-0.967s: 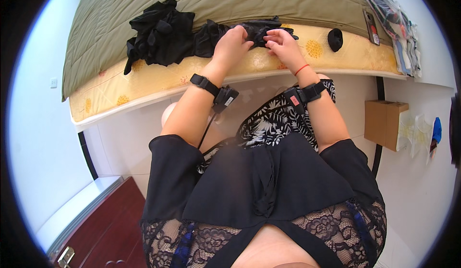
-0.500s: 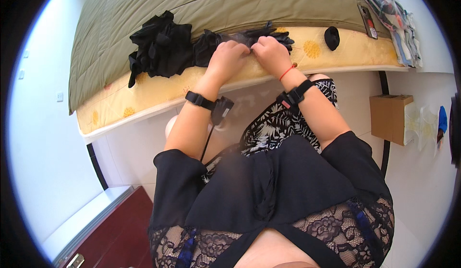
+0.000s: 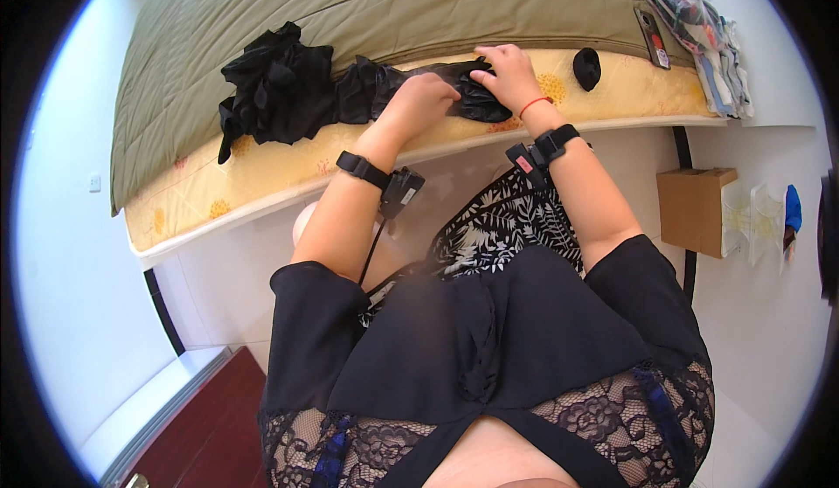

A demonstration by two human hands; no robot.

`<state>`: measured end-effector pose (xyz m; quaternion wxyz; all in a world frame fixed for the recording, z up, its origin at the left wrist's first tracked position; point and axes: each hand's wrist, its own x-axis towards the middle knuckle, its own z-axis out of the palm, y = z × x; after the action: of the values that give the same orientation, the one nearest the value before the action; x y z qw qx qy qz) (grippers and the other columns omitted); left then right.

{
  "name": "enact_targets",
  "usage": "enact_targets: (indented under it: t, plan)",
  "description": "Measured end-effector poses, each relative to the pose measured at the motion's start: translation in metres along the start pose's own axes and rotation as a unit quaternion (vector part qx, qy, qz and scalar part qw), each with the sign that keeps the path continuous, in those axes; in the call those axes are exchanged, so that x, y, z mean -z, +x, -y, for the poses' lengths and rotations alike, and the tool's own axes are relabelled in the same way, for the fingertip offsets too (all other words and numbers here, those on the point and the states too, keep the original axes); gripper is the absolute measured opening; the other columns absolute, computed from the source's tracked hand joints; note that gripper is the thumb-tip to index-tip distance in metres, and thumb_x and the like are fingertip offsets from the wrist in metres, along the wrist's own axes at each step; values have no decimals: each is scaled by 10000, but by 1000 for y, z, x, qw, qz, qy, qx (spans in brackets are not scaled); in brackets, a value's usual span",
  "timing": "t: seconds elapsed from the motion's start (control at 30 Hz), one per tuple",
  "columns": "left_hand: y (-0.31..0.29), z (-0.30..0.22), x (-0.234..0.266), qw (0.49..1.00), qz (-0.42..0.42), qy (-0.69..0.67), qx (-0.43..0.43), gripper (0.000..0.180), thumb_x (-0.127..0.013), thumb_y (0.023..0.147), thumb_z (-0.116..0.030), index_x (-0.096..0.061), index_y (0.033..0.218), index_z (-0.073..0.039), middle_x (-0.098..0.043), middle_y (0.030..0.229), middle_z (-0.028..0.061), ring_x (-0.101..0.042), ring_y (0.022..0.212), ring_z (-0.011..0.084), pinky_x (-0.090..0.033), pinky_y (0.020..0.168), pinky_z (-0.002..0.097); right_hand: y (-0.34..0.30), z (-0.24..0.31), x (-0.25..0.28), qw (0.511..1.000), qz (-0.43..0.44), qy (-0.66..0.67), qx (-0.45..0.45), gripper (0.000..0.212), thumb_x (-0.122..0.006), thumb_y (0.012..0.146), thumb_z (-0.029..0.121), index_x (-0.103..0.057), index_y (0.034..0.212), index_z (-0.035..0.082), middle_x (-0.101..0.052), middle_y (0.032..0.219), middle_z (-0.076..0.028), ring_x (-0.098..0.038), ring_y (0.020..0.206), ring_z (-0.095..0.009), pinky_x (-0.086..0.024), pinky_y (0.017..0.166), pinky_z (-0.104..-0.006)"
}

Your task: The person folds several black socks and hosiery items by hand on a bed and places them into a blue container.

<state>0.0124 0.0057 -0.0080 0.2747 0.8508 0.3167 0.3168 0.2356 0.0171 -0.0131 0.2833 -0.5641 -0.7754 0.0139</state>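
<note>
A long piece of sheer black fabric that looks like stockings [image 3: 472,95] lies stretched sideways along the near edge of the bed. Its left end is bunched up [image 3: 357,90], and the thin middle part partly shows the sheet through it. My left hand [image 3: 421,101] is closed over the middle, its thumb and fingers pinched at the cloth. Over the right end, my right hand [image 3: 511,77] has thumb and fingers spread, touching the fabric. A crumpled heap of black clothing [image 3: 281,86] rests just left of the stockings.
To the right on the yellow patterned mattress [image 3: 559,103] sit a small rolled black bundle [image 3: 586,69] and a phone [image 3: 652,38]. Clear-bagged folded clothes [image 3: 695,25] stand beyond. An olive quilt [image 3: 393,7] covers the far side. A cardboard box [image 3: 695,208] is at right.
My hands were pinched together over the fabric. Now they have parted: the right has lifted a little and spread its fingers, and the stockings' right end lies flatter and smoother.
</note>
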Motion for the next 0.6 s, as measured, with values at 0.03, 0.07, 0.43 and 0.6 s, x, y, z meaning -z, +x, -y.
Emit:
enact_targets:
  t: [0.03, 0.07, 0.43, 0.6]
  plan:
    - [0, 2, 2, 1000, 4, 10, 0, 132, -655, 788, -20, -692, 915, -24, -654, 892, 137, -635, 861, 311, -519, 771, 386, 0, 3, -4, 1000, 4, -9, 8, 287, -768, 758, 243, -686, 989, 95, -641, 1001, -111, -583, 971, -309, -458, 890, -427]
    - [-1, 3, 2, 1000, 7, 16, 12, 153, -659, 787, -25, -685, 938, -27, -651, 898, 137, -634, 864, 310, -518, 769, 388, 1, 3, -6, 1000, 1, -8, 5, 258, -765, 754, 229, -682, 960, 98, -642, 987, -104, -583, 966, -306, -457, 883, -425]
    - [2, 3, -7, 991, -101, 4, 83, 306, -665, 794, -40, -629, 1097, -51, -567, 956, 105, -571, 776, 244, -500, 746, 319, -17, 42, 22, 982, -2, 31, 184, 150, -645, 765, 141, -713, 899, 126, -651, 805, -77, -611, 785, -313, -483, 691, -418]
    - [4, 5, -10, 998, -56, -7, 29, 203, -644, 812, -72, -690, 1008, -45, -596, 943, 108, -589, 846, 275, -496, 800, 351, -32, 21, 37, 976, 33, 180, -117, 366, -678, 861, 263, -641, 1131, 19, -620, 978, -169, -596, 918, -274, -495, 829, -368]
